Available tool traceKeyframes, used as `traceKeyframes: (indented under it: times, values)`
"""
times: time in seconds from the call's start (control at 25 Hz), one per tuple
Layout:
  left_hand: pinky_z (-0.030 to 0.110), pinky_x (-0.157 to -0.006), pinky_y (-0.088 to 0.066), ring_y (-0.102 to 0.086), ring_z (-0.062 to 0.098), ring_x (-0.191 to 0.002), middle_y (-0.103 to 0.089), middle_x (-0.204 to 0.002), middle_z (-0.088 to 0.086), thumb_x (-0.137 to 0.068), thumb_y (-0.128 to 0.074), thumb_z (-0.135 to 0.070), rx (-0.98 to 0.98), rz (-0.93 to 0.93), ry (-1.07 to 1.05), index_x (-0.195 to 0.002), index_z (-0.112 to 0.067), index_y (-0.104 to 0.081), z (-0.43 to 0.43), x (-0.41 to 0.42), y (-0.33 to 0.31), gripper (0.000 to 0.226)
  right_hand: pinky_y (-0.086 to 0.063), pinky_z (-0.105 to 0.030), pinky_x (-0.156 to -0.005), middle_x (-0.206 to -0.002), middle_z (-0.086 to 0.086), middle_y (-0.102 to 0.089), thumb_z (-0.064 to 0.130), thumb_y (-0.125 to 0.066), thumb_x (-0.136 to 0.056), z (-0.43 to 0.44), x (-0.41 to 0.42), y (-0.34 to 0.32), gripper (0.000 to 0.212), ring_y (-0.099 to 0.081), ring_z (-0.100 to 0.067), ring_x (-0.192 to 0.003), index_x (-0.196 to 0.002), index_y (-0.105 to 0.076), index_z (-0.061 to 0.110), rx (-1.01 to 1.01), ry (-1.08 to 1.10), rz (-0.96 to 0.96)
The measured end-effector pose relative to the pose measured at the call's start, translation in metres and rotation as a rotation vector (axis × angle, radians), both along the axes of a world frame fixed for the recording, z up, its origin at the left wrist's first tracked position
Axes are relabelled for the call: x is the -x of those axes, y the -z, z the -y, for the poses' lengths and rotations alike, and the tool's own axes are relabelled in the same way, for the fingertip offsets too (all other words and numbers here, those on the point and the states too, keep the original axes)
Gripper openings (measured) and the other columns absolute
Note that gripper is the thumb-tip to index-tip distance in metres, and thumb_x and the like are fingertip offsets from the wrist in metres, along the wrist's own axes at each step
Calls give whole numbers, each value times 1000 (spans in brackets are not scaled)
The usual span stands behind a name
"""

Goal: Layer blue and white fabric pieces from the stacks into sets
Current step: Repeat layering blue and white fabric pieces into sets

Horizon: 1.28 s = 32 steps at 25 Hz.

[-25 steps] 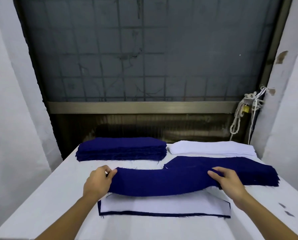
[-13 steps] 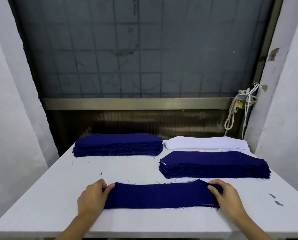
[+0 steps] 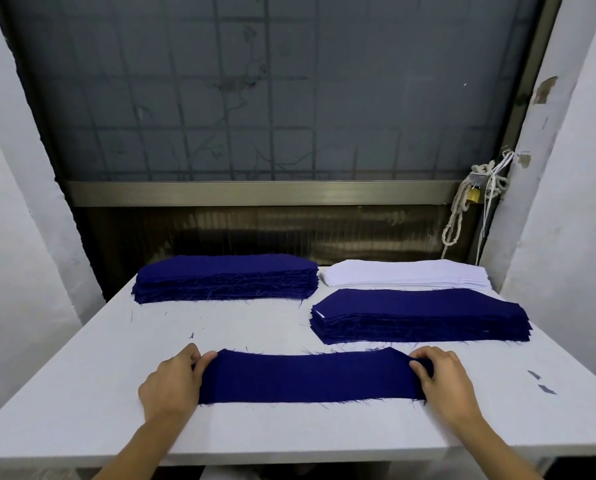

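A layered set topped by a dark blue fabric piece (image 3: 310, 377) lies flat near the front of the white table (image 3: 81, 393). My left hand (image 3: 173, 384) pinches its left end and my right hand (image 3: 443, 381) pinches its right end. The white piece under it is hidden. A blue stack (image 3: 225, 277) sits at the back left. A white stack (image 3: 404, 277) sits at the back right. In front of the white stack lies another blue pile (image 3: 419, 315) with a sliver of white at its left corner.
Two small blue scraps (image 3: 540, 382) and loose threads lie on the table at the right. White walls close in on both sides. A dark grated window and a metal rail stand behind the table; a rope with a padlock (image 3: 473, 195) hangs at the back right.
The blue piece, held above the white piece a second ago, now lies flat over it and hides it. Both hands stay at its ends, smoothing it.
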<state>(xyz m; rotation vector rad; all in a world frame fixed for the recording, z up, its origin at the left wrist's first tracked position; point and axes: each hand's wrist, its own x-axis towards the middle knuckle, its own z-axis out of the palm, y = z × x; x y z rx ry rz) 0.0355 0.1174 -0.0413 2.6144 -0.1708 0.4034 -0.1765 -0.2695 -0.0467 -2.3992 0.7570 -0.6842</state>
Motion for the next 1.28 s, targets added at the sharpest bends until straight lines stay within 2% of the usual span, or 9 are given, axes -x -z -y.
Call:
traceKeyframes:
  times: [0.16,0.32,0.4,0.48,0.6,0.84,1.0,1.16,1.28]
  values:
    - [29,-55,-42,-58,12,-68,-60,-79,-13,-90,-48,-71,111,12,-13,-82,-30,-52,-2,-2,1,42,-45,-30,-83,-102,11,-55,20,-67,-95,-1,0,1,9,-53,-18,-106,-102,-67,26,95,65,-53]
    - [39,-80,-47,-51,20,-97,-57,-98,-7,-90,-63,-59,104,39,38,-96,-26,-61,-2,-4,5,33,-41,-32,-94,-116,13,-54,52,-60,-94,-4,-3,4,35,-47,-12,-112,-121,-63,29,218,98,-211]
    - [36,-87,-41,-50,18,-98,-55,-98,-12,-91,-65,-52,3,9,107,-91,-31,-61,-1,-4,7,22,-39,-30,-95,-116,15,-55,58,-54,-95,-5,-3,4,39,-46,-10,-112,-122,-60,31,247,96,-246]
    - [34,-82,-41,-52,14,-88,-56,-91,-15,-93,-68,-43,5,-4,200,-82,-32,-59,-2,-5,7,18,-38,-29,-93,-109,17,-55,59,-51,-96,-4,-3,4,35,-44,-9,-107,-117,-59,32,248,94,-266]
    - [30,-64,-46,-60,7,-72,-64,-75,-15,-95,-68,-37,212,-56,265,-78,-31,-56,-4,-2,6,22,-38,-29,-86,-97,16,-50,55,-50,-98,-3,-2,2,27,-43,-9,-97,-106,-59,31,243,42,-268]
    - [32,-56,-50,-69,17,-74,-76,-82,-12,-98,-67,-31,524,-247,247,-92,-29,-65,-9,-4,2,6,-48,-29,-60,-74,8,-66,35,-60,-100,-5,6,-6,14,-61,-9,-67,-89,-52,32,-33,-69,-49]
    - [29,-59,-52,-71,27,-73,-78,-85,2,-103,-58,-9,594,-345,355,-105,-19,-63,-16,-4,-10,12,-53,-31,-60,-74,15,-67,26,-58,-101,-9,9,-10,8,-63,-7,-65,-98,-55,33,-26,-92,74]
    - [12,-63,-52,-74,22,-87,-79,-83,-3,-96,-68,-11,591,-340,372,-94,-11,-70,8,-13,-40,3,-52,-28,-60,-80,14,-68,21,-58,-100,12,6,-25,12,-63,-6,-68,-105,-58,32,-17,-26,246]
    - [18,-67,-54,-72,19,-91,-78,-89,0,-91,-76,-16,657,-358,386,-93,-12,-73,53,-22,-67,5,-52,-31,-67,-91,18,-67,17,-58,-101,54,-2,-53,15,-65,-7,-80,-105,-58,32,-64,58,324]
